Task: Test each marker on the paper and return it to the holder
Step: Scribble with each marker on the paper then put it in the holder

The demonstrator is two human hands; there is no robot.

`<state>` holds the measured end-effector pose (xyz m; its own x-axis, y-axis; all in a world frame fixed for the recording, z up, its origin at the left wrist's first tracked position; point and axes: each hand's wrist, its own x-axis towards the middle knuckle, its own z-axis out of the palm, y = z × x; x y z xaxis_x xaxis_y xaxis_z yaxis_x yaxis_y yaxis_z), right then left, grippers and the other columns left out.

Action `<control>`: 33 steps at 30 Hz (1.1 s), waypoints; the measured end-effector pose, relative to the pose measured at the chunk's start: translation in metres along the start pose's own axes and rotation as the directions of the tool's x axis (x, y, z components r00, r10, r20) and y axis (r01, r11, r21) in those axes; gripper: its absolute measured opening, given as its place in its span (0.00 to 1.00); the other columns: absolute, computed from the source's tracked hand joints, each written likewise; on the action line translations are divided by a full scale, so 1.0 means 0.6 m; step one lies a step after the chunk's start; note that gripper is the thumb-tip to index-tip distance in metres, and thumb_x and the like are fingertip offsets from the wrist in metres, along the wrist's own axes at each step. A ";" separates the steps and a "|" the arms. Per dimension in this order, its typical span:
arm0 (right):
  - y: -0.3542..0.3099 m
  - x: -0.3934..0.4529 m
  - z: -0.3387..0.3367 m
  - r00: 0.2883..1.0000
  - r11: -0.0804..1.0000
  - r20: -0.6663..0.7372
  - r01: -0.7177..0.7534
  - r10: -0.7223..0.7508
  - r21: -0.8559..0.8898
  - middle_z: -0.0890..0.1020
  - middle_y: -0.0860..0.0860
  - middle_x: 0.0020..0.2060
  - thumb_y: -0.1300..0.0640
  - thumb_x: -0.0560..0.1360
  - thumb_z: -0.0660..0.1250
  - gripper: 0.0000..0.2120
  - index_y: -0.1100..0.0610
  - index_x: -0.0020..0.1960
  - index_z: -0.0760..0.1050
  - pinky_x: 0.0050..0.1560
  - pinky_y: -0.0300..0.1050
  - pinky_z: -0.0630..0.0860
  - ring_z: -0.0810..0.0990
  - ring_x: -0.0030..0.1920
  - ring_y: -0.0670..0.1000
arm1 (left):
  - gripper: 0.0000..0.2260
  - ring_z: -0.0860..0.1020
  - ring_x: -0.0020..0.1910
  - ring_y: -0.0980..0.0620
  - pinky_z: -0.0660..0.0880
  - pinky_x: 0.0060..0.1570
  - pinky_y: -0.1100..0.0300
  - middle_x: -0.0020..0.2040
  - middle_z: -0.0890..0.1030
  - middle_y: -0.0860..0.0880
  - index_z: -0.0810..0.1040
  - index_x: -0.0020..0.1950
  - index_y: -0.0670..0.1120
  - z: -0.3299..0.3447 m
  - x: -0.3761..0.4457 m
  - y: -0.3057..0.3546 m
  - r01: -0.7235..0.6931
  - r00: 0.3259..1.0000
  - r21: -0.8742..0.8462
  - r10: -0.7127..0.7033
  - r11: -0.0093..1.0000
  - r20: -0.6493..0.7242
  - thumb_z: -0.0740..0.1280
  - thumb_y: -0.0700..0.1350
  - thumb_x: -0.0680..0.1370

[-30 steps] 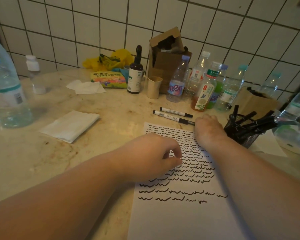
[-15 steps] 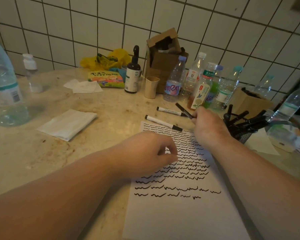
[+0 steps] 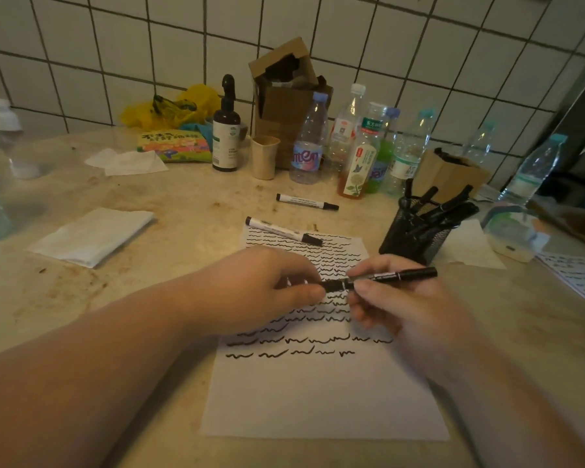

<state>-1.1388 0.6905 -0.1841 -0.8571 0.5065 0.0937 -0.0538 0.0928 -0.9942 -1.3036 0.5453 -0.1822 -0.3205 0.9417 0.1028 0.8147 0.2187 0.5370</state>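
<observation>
1. Because a black marker (image 3: 382, 278) is held level over the paper (image 3: 321, 393) with the left hand (image 3: 267, 292) pinching its cap end and the right hand (image 3: 395, 298) gripped round the barrel, a hard pull could be judged to send the cap skittering off the counter (image 3: 190, 204), or to drag the bared tip across fingers.
2. If the paper is not pinned while a stroke is made, it may be slid across the smooth stone, since neither hand is pressed on it now.
3. The tiled wall (image 3: 419, 55) is seen behind the paper, with the bottles (image 3: 362, 153) and a cardboard box (image 3: 284, 96) lined up along it.
4. The mesh holder (image 3: 414, 236), crowded with markers, is found just right of the paper's far corner; a careless return could be expected to tip it.
5. Two white markers (image 3: 284, 231) (image 3: 307, 202) are left lying at and beyond the paper's far edge.
</observation>
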 end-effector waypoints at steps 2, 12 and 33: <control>-0.003 -0.002 0.001 0.998 0.999 0.038 0.051 -0.052 0.016 0.85 0.58 0.37 0.57 0.68 0.71 0.11 0.59 0.48 0.83 0.37 0.44 0.81 0.83 0.36 0.55 | 0.12 0.78 0.42 0.58 0.78 0.43 0.56 0.43 0.82 0.55 0.79 0.55 0.57 0.003 0.001 0.005 -0.023 1.000 0.015 0.023 1.000 0.006 0.62 0.60 0.78; 0.000 0.001 -0.010 0.972 0.990 0.193 0.138 -0.135 -0.001 0.80 0.60 0.27 0.57 0.70 0.68 0.08 0.62 0.36 0.79 0.26 0.42 0.72 0.76 0.25 0.55 | 0.11 0.69 0.30 0.57 0.68 0.34 0.62 0.31 0.74 0.56 0.79 0.45 0.54 -0.015 -0.012 0.015 -0.017 0.959 -0.230 0.081 0.973 0.270 0.59 0.52 0.83; -0.003 -0.001 -0.040 0.989 0.898 -0.146 -0.047 -0.020 -0.437 0.69 0.50 0.21 0.54 0.77 0.67 0.17 0.56 0.30 0.78 0.32 0.44 0.64 0.67 0.25 0.47 | 0.15 0.78 0.41 0.60 0.78 0.44 0.57 0.42 0.82 0.59 0.80 0.54 0.59 -0.011 -0.002 -0.032 0.089 0.995 0.171 -0.097 0.981 0.038 0.60 0.63 0.78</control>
<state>-1.1256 0.7107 -0.1812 -0.7719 0.6244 0.1198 0.2156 0.4343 -0.8746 -1.3220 0.5382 -0.1868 -0.3791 0.9252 0.0187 0.8536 0.3419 0.3930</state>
